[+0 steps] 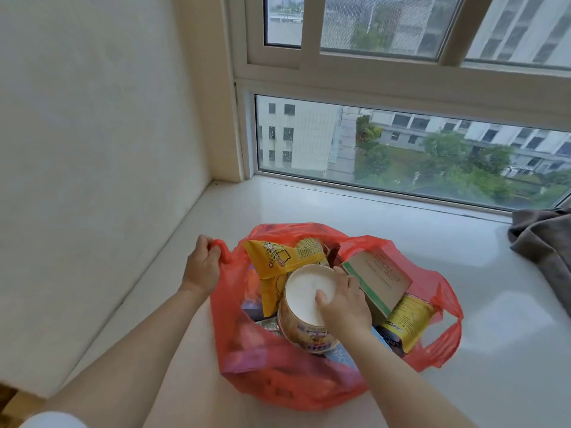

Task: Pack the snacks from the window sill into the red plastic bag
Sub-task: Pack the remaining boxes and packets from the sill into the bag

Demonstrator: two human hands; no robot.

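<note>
Near the sill's left wall edge, your red plastic bag (262, 375) sits mouth-up and crowded. Your right hand (343, 307) clasps the round snack tub (309, 310), tipped on its side, base toward you, over the middle. Your left hand (200, 267) is closed on the bag's handle (224, 251), holding it open. Room looks tight beside the green-edged box (380, 279); bare sill lies right.
</note>
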